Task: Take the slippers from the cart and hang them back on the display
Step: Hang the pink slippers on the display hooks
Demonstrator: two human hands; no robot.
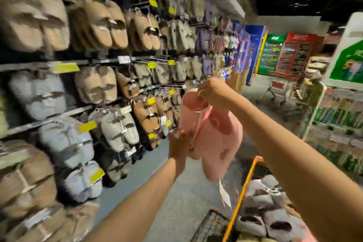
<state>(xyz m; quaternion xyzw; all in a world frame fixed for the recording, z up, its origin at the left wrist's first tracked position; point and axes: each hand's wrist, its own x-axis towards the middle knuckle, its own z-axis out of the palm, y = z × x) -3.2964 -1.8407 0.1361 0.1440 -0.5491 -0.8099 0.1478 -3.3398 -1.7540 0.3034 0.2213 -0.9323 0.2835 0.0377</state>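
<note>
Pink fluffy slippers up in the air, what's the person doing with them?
A person is putting slippers back on a shop wall. The right hand grips the white hanger at the top of the pink slippers, and the left hand touches their side. They are raised in the aisle beside the display full of hanging slippers, not yet on a hook. More grey slippers wait in the orange-edged cart below.

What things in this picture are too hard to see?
Head view only:
- Yellow price tags: blurred, unreadable.
- White tag under the pink slippers: blurred, writing too small.
- Cart: cut off by the bottom edge.
- Hanger: mostly hidden inside the right hand.
- Left hand: blurred; grip unclear.
</note>
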